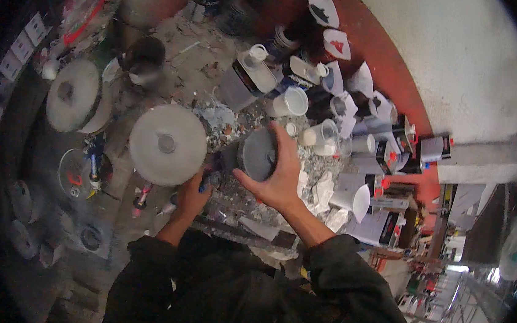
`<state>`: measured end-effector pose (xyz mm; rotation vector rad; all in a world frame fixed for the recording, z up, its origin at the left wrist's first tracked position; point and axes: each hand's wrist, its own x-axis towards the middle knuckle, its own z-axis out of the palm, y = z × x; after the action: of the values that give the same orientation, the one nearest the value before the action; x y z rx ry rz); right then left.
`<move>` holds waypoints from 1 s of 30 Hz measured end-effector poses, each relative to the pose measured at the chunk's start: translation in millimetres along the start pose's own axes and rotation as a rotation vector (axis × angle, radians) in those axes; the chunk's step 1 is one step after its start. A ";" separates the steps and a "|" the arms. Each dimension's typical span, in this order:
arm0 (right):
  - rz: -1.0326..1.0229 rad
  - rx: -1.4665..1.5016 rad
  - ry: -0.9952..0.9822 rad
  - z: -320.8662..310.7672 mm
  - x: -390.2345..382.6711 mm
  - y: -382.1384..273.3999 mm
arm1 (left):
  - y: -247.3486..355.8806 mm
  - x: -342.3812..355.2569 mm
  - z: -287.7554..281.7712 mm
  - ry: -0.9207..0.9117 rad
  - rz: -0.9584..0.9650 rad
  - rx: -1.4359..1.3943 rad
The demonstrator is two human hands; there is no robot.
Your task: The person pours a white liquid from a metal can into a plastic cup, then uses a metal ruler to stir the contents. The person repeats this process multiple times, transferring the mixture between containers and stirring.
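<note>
My right hand (283,179) wraps round a grey, round lidded cup (258,154), thumb on the near side and fingers over the far right. My left hand (193,196) is closed on a dark piece with a blue part, which looks like a spray gun (206,184); much of it is hidden by the fingers. Whether it joins the grey cup I cannot tell. Just beyond my left hand is a large round whitish lid (168,144) with a central knob. A pink-tipped metal fitting (141,200) shows below that lid.
Another round-lidded cup (73,96) stands left, near a blue and silver spray gun (93,162). White plastic cups (291,101), a rectangular can (248,77) and several paper cones (336,44) crowd the far right. Crumpled white paper (323,192) lies beside my right forearm.
</note>
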<state>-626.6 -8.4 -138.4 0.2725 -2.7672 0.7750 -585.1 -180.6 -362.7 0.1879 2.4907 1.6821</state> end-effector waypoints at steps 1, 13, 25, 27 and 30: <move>0.035 0.004 0.029 2.2 -1.0 -3.1 | 5.9 2.3 -2.1 0.006 -0.015 0.008; 0.087 0.057 0.221 6.0 -11.3 -3.7 | -2.1 6.1 -2.2 0.017 0.035 -0.064; 0.599 0.247 0.041 -20.2 -261.5 16.4 | -58.3 28.6 -18.1 -0.034 -0.022 0.149; 0.705 0.258 0.077 -19.1 -316.6 17.7 | -84.4 40.9 -36.3 0.008 -0.057 0.149; 0.889 0.220 0.165 -20.2 -395.5 13.6 | -34.1 24.0 -28.7 0.105 0.247 0.312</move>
<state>-250.3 57.4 -243.7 -1.0007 -2.5691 1.2098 -614.8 -215.2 -384.6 0.4681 2.9030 1.3989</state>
